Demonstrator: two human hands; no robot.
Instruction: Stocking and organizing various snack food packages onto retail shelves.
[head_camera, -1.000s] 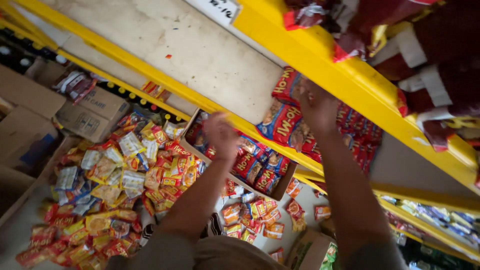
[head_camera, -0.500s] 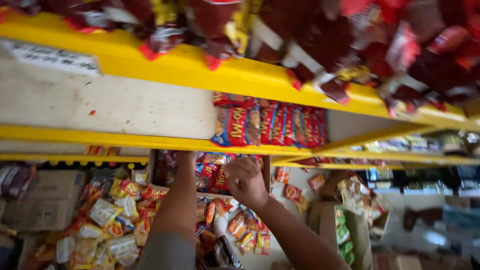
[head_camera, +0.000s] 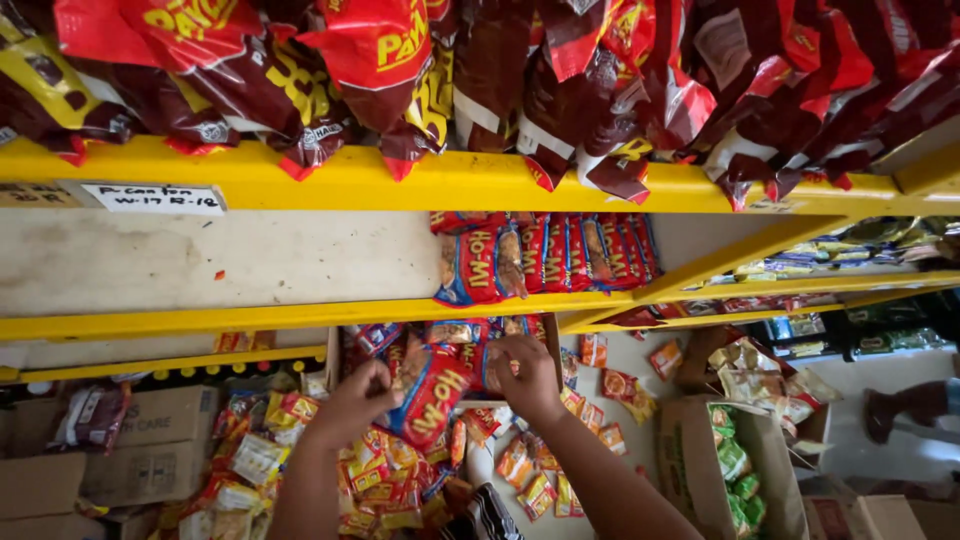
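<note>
A red noodle packet (head_camera: 432, 395) sits between both hands (head_camera: 355, 400).

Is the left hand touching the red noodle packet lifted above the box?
Touching: the head view shows the left hand gripping the red noodle packet's left edge.

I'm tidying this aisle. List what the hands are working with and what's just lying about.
In hand:
left hand and right hand on a red-and-blue noodle packet
open carton of packets
row of same packets on shelf

Lying about:
loose packets on floor
dark snack bags overhead
box with green packs
</note>
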